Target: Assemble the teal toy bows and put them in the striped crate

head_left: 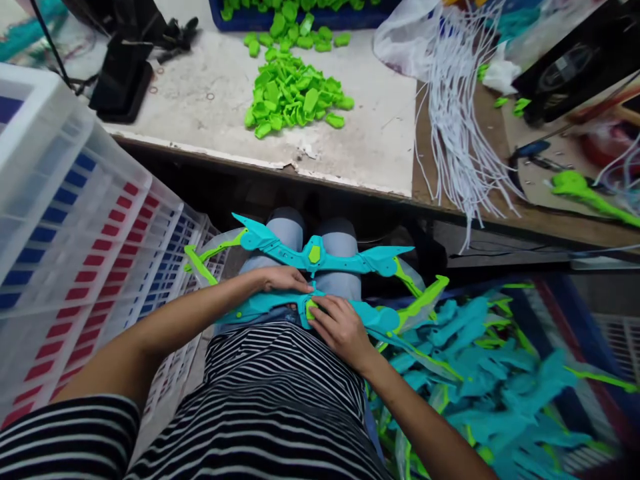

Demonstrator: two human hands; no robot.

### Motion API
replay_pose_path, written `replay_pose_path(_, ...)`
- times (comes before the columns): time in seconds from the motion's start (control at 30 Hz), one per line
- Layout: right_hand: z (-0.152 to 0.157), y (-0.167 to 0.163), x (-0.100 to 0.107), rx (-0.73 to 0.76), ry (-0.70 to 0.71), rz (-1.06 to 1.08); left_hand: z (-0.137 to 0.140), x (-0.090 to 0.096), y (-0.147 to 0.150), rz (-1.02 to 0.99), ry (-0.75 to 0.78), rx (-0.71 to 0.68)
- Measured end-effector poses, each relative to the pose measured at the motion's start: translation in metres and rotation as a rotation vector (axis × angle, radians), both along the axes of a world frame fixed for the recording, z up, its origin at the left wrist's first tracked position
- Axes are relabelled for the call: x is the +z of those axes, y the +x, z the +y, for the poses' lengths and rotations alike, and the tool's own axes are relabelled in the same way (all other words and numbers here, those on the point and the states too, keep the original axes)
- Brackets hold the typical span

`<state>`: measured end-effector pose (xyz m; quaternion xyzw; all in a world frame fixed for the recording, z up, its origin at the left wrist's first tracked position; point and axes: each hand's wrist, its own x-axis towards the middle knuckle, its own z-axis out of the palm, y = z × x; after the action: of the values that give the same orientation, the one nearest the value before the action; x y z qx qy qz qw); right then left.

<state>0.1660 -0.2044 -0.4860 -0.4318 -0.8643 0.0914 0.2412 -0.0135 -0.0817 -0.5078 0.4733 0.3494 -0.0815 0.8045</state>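
1. A green piece (315, 254) appears seated in the middle of the far bow (345, 264), which is laid across the lap (340, 288).
2. On the near bow (265, 305), close to the waist, a second green piece (310, 312) is partly covered by the right hand's (345, 331) bent fingers; full seating and grip cannot be told.
3. The left hand (287, 279) is narrowed at that bow's middle, its grip partly hidden.
4. Loose green pieces (295, 97) are left heaped on the worn table (200, 93), beside white cords (455, 120).
5. The lap is flanked by a crate (80, 200) and a heap of bows (490, 373).
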Motion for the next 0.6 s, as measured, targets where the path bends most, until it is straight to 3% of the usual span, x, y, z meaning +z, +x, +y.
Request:
replay_pose_path(0.23,-0.004,-0.007,-0.018,-0.104,0.051,0.05,-0.002,-0.004,-0.001,-0.01,0.186,-0.013)
replay_pose_path(0.37,-0.01,-0.011,-0.023,-0.237,-0.09,0.173,-0.003,-0.005,-0.002,-0.028,0.341,-0.093)
replay_pose_path(0.53,-0.011,-0.011,-0.03,-0.398,-0.286,0.223,-0.006,-0.005,-0.002,-0.037,0.388,-0.139)
replay_pose_path(0.6,-0.008,-0.011,-0.033,-0.446,-0.339,0.212,-0.007,-0.006,-0.001,-0.021,0.478,-0.147)
